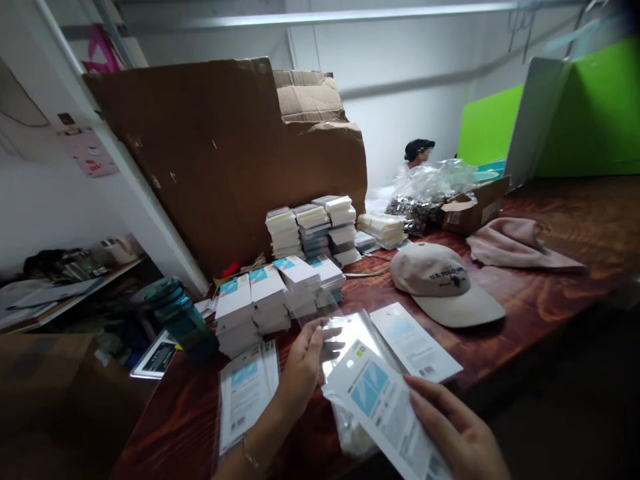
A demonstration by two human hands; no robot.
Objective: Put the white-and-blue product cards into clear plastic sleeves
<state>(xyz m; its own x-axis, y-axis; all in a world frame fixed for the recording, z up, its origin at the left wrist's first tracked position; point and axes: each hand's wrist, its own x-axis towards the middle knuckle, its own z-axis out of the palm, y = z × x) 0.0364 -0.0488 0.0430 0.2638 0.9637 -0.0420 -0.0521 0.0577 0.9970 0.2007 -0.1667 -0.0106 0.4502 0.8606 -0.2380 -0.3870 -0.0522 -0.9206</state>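
Note:
My right hand [453, 427] grips a white printed card [370, 390] with a blue picture, tilted over the table. The fingers of my left hand [307, 347] are closed on the edge of a clear plastic sleeve [333, 310]. The card's upper end is close to the sleeve; whether it is inside, I cannot tell. Below and behind the card lie more shiny clear sleeves [367, 330]. To their right rests a white card stack [415, 343]. Several cards in clear sleeves [245, 393] lie left of my left forearm.
Stacks of white cards [265, 297] stand behind my hands, with taller piles [313, 227] beyond. A cap [440, 280], a pink cloth [515, 243] and an open carton [475, 207] are at right. A teal bottle [183, 317] stands left. A person [417, 153] is behind the table.

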